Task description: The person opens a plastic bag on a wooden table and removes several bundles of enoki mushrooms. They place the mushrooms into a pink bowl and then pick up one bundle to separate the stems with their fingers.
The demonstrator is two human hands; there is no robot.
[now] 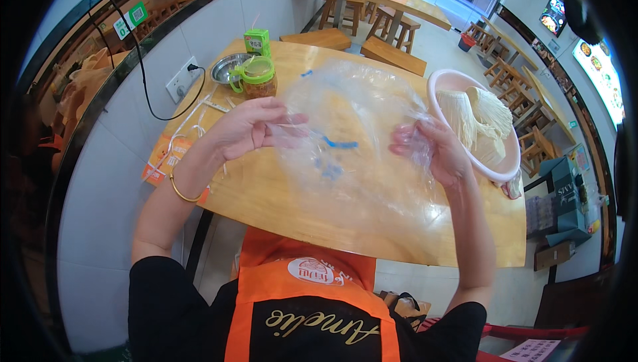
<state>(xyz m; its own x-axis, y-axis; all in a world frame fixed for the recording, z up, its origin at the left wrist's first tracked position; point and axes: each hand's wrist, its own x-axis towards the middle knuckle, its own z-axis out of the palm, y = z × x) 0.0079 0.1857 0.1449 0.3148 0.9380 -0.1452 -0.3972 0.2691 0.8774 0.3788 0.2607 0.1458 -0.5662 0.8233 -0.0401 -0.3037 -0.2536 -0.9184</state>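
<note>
A large clear plastic bag (352, 109) with blue marks is stretched between my hands above the wooden table. My left hand (256, 126) grips its left edge, thumb and fingers closed on the film. On the other side, my right hand (432, 146) pinches the bag's right edge, with some film bunched over the fingers. Right of that hand stands a white oval basin (435, 96) holding pale enoki mushrooms (488, 116). The table shows through the bag.
At the table's far left are a jar with a green lid (258, 78), a metal bowl (226, 68) and a green box (256, 42). A black cable (143, 73) hangs to a wall socket (183, 83). Orange leaflets (163, 159) lie by the left edge. Wooden stools (392, 30) stand beyond.
</note>
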